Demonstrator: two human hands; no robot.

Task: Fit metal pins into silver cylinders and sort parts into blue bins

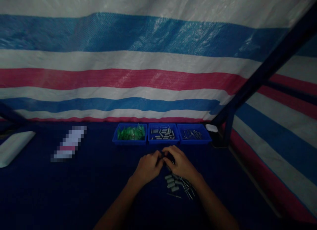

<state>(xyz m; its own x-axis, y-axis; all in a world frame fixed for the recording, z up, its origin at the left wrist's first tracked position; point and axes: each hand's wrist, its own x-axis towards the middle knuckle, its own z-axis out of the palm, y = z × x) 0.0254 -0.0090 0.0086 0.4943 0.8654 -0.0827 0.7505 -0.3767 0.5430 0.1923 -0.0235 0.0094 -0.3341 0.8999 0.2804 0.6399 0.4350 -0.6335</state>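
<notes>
Handwork in progress at a dark blue tabletop (86, 197), seen from the head; the left hand (148, 166) and the right hand (182, 164) meet in front of the trays, fingers curled and thumbs drawn in toward the forefingers, as in a pinch; something small and dark may lie between the fingertips, but dim light and the fingers hide it, so whether either hand grips a piece cannot be told. Just below the right hand, the small grey cylinders (170, 180) lie in a loose cluster, with the thin metal rods (189, 190) fanned beside them, partly behind the right wrist; one lone rod (174, 195) lies apart, nearer the wearer. Beyond the hands, three blue trays stand in a row: the left tray (130, 143) bears green plastic-like material (131, 132), the middle tray (163, 142) short metal cylinders, the right tray (195, 142) thin rods. Progress, as judged from this layout: the work appears midway; many pieces remain loose, both on the tabletop and in the trays; no piece can be identified as finished, and the count completed cannot be read.
</notes>
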